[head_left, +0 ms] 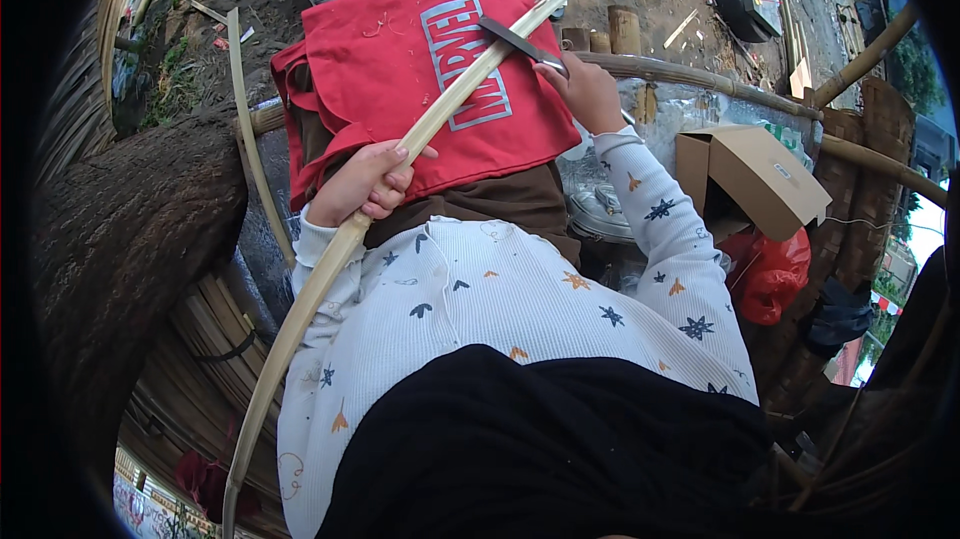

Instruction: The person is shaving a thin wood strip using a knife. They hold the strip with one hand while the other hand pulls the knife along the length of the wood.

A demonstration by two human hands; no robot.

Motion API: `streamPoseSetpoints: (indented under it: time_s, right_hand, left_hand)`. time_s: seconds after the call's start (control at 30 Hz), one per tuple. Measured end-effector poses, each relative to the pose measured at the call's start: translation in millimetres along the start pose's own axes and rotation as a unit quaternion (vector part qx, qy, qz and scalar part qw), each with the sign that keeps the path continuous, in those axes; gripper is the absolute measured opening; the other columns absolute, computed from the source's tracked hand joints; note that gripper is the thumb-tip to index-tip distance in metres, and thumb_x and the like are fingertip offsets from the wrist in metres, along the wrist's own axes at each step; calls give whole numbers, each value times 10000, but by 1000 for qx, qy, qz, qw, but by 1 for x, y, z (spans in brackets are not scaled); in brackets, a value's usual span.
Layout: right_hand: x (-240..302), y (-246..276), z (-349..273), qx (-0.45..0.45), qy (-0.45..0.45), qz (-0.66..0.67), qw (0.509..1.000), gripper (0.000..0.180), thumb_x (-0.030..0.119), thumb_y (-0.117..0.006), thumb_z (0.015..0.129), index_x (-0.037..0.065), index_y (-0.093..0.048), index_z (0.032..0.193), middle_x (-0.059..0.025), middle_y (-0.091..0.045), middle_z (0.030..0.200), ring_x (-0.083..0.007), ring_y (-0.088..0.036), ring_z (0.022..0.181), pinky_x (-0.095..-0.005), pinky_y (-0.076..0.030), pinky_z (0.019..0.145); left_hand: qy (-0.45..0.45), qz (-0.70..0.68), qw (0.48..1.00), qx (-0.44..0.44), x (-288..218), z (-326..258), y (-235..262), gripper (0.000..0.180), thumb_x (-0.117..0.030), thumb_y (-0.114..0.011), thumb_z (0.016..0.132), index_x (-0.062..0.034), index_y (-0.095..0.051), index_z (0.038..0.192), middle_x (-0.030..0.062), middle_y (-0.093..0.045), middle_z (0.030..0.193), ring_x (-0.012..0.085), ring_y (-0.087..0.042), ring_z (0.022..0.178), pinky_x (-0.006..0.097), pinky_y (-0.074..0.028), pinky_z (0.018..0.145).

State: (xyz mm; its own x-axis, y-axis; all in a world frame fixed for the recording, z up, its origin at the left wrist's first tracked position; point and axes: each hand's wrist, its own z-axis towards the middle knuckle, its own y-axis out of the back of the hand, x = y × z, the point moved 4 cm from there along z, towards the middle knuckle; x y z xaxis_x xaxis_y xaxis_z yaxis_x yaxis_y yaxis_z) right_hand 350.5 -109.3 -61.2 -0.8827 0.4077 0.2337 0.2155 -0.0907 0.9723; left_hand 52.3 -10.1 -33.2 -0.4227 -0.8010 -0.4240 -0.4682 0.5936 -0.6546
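Note:
A long pale bamboo strip (440,111) runs slantwise from the lower left, past my left side, to the far upper right. My left hand (370,182) is wrapped round it near its middle, above my lap. In my right hand (587,91) is a knife (515,42) with a dark blade, which lies across the strip toward its far end. Most of the knife's handle is hidden in my fingers. Beneath both hands a red cloth bag (350,89) with a printed panel is spread over my lap, with a few thin shavings on it.
Another thin bamboo strip (250,119) leans at the left beside a thick tree trunk (150,239). On the right are a bamboo rail (700,79), an open cardboard box (765,179) and a red plastic bag (775,279). Bundled strips (215,349) lie lower left. Sandals and scraps litter the ground ahead.

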Motion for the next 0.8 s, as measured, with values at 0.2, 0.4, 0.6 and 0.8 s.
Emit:
streamPoseSetpoints:
  time_s: [0.2, 0.4, 0.6, 0.8]
  right_hand:
    - [-42, 2, 15, -45, -49, -8, 998, 498, 555, -578, 771, 66, -498, 722, -110, -555, 586, -324, -577, 543, -422, -448, 508]
    - [2, 4, 4, 26, 38, 3, 999, 540, 581, -493, 818, 47, -537, 754, -158, -590, 634, -362, -597, 622, -452, -455, 542]
    - [-63, 7, 24, -56, -148, -19, 987, 555, 561, -481, 843, 24, -520, 706, -165, -601, 649, -379, -593, 632, -481, -441, 565]
    - [-18, 14, 9, 50, 53, 18, 997, 541, 564, -476, 842, 40, -525, 717, -193, -575, 618, -408, -579, 645, -482, -436, 570]
  left_hand:
    - [7, -18, 1000, 21, 4, -11, 2, 380, -270, -334, 972, -3, -437, 1222, -66, -307, 632, -28, -231, 416, 116, -221, 321]
    - [-1, -24, 999, 34, 7, -8, 8, 353, -253, -357, 965, -12, -447, 1206, -61, -338, 638, -24, -251, 413, 123, -229, 319]
    - [-3, -12, 999, 30, 9, -11, 7, 335, -253, -354, 967, -22, -459, 1186, -59, -340, 643, -20, -255, 417, 123, -237, 324]
    - [4, 9, 1000, -12, 9, -13, 3, 319, -249, -366, 971, -38, -470, 1187, -61, -338, 656, -22, -252, 415, 124, -230, 323]
